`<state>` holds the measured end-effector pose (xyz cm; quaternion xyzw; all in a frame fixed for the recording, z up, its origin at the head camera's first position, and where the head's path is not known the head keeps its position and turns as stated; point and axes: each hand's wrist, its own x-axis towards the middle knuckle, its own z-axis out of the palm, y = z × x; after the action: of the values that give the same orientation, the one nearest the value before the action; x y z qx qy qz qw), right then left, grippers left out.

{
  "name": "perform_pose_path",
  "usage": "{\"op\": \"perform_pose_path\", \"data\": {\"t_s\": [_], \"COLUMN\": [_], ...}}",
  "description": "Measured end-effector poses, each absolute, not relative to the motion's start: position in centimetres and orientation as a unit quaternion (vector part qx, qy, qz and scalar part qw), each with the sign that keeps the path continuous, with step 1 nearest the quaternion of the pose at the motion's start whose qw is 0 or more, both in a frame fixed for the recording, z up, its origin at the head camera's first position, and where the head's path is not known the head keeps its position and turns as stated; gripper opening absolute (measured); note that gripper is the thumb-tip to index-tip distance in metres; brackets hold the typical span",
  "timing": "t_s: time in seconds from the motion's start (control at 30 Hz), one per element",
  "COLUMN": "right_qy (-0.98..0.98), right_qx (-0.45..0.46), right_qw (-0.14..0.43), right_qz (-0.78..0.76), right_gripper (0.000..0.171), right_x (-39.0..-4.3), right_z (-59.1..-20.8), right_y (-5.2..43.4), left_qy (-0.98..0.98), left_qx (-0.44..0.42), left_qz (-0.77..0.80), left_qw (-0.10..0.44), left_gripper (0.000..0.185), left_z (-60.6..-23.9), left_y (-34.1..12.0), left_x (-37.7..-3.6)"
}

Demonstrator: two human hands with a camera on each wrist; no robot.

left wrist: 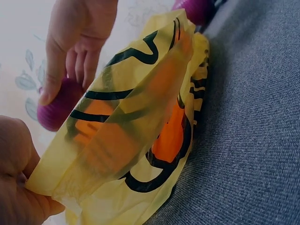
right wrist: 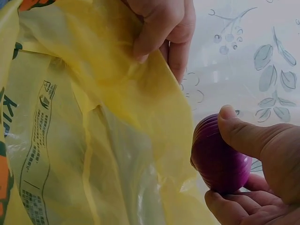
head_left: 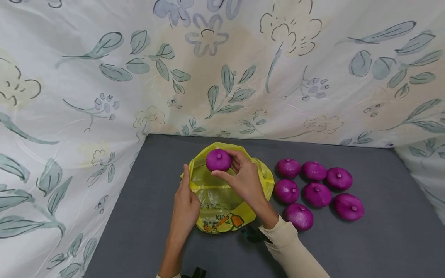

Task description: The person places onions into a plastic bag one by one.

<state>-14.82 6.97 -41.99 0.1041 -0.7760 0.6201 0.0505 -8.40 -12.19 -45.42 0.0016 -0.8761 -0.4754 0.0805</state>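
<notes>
A purple onion (head_left: 218, 160) is held between the thumb and fingers of my right hand (head_left: 246, 179), above the mouth of a yellow plastic bag (head_left: 222, 195). The right wrist view shows the same onion (right wrist: 220, 157) beside the bag's edge, pinched from both sides. My left hand (head_left: 185, 206) grips the bag's left rim; in the left wrist view its thumb and fingers (left wrist: 40, 206) pinch the thin plastic. Printed letters and an orange drawing mark the bag's near side. Its interior is partly visible through the opening.
Several more purple onions (head_left: 317, 194) lie grouped on the dark grey tabletop (head_left: 393, 239) to the right of the bag. A floral cloth (head_left: 222, 77) hangs behind the table and along its left side.
</notes>
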Motion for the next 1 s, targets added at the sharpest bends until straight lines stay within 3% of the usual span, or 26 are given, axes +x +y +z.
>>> {"op": "perform_pose_path", "data": {"t_s": [0.67, 1.0], "right_qy": [-0.809, -0.824], "right_qx": [0.075, 0.088], "right_qw": [0.029, 0.024], "right_qz": [0.582, 0.560], "right_gripper": [0.076, 0.070], "right_x": [-16.0, -16.4], "right_z": [-44.0, -45.2], "right_y": [4.7, 3.5], "left_qy": [-0.881, -0.882], "left_qx": [0.003, 0.007], "left_qz": [-0.467, -0.466], "left_qw": [0.079, 0.067], "left_gripper": [0.081, 0.080], "left_z": [-45.4, -45.3], "left_y": [-12.1, -12.1], "left_x": [-8.3, -8.2]}}
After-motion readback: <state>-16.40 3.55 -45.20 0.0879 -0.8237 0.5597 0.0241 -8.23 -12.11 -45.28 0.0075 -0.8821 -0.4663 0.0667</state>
